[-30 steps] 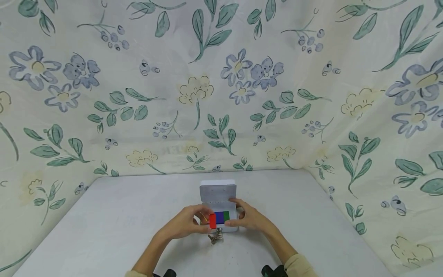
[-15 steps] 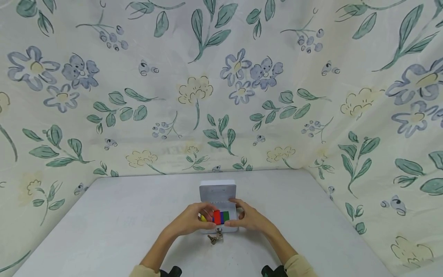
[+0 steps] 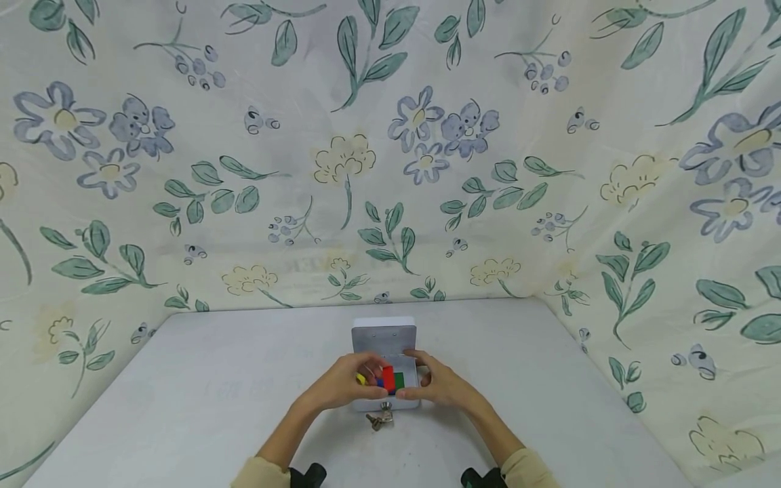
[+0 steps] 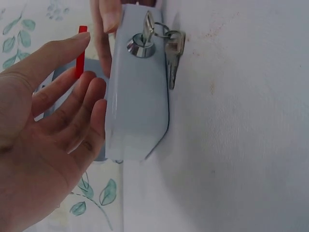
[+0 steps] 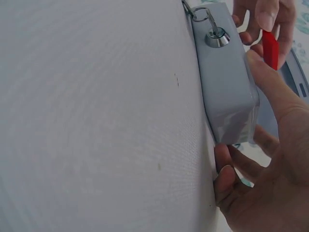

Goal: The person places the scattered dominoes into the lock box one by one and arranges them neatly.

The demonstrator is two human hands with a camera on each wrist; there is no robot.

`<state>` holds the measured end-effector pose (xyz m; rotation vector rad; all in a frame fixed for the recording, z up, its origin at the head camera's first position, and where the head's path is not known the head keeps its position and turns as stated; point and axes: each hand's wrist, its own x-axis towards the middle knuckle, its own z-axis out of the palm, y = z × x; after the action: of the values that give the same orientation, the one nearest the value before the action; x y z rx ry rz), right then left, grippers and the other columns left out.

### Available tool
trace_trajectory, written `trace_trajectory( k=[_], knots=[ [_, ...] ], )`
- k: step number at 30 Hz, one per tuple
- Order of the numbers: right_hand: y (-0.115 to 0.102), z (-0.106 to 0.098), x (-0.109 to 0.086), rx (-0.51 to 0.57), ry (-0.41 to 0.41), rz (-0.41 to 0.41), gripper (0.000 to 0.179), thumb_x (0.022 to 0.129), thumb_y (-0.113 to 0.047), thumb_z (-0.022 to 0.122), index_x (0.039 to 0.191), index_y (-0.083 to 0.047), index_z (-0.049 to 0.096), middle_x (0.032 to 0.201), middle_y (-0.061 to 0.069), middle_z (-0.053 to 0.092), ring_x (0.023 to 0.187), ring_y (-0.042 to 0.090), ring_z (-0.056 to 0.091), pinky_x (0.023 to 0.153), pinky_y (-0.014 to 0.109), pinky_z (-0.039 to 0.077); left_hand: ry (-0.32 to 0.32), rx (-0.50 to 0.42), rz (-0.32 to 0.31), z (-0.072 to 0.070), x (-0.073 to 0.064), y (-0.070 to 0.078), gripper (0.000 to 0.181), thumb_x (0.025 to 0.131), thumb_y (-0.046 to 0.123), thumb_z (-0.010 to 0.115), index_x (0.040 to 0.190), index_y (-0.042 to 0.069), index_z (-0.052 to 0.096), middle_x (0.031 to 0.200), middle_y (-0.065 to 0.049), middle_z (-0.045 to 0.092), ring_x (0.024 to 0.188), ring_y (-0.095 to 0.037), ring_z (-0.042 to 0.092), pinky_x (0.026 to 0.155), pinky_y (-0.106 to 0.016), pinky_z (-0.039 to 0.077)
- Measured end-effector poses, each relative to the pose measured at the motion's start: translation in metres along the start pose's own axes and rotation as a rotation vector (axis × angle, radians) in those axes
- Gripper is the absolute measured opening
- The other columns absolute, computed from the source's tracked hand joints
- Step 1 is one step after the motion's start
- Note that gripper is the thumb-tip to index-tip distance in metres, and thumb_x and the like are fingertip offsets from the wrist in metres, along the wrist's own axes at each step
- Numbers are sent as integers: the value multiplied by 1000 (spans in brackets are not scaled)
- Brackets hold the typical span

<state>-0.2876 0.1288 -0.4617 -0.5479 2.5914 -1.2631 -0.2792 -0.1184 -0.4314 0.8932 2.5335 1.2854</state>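
Observation:
A small white metal box stands on the table with its lid raised at the back. My left hand is over the box's left part and pinches a flat red block between thumb and fingers. Inside the box, a green block lies just right of the red one; bits of a blue block and something yellow show among my left fingers. My right hand grips the box's right side, thumb at the front edge and fingers round the outside.
A key sits in the lock on the box's front wall, with another key hanging from its ring. White table surface surrounds the box. Behind it hangs a flower-printed cloth.
My left hand has carried the red block rightward over the blue one, up to the green block. The right hand has stayed in place on the box.

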Motion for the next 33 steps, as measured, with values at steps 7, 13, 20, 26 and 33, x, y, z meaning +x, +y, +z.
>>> trace_trajectory(
  k=[7, 13, 20, 26, 33],
  knots=[
    [2, 1, 0, 1, -5, 10, 86, 78, -48, 79, 149, -23, 37, 140, 13, 51, 87, 14, 52, 65, 26, 42, 23, 18, 11, 4, 6, -3, 43, 83, 20, 79, 119, 3, 63, 97, -7, 66, 83, -13, 62, 71, -17, 54],
    [2, 1, -1, 5, -1, 7, 85, 79, -48, 78, 149, -23, 37, 141, 12, 51, 87, 14, 51, 64, 26, 42, 22, 15, -4, 7, 10, -3, 43, 83, 22, 79, 119, 4, 63, 97, -7, 66, 83, -12, 62, 72, -16, 54],
    [3, 0, -2, 4, -4, -1, 85, 79, -49, 77, 149, -23, 37, 142, 14, 50, 87, 14, 52, 65, 25, 42, 14, 19, -6, 10, 14, -3, 44, 82, 20, 79, 119, 3, 63, 97, -8, 67, 81, -10, 62, 71, -17, 55],
    [3, 0, -1, 6, -3, 0, 86, 79, -50, 77, 150, -23, 37, 142, 14, 50, 87, 14, 52, 66, 26, 43, 14, 19, 3, 12, 17, -3, 42, 82, 16, 78, 118, 0, 63, 95, -9, 67, 79, -11, 63, 70, -17, 55],
    [3, 0, -1, 16, -8, -8, 86, 79, -50, 77, 150, -23, 36, 142, 13, 49, 87, 14, 52, 64, 27, 43, 18, 26, -13, 15, 23, -3, 41, 83, 12, 77, 118, -2, 62, 94, -10, 67, 80, -14, 65, 69, -20, 56]
  ],
)
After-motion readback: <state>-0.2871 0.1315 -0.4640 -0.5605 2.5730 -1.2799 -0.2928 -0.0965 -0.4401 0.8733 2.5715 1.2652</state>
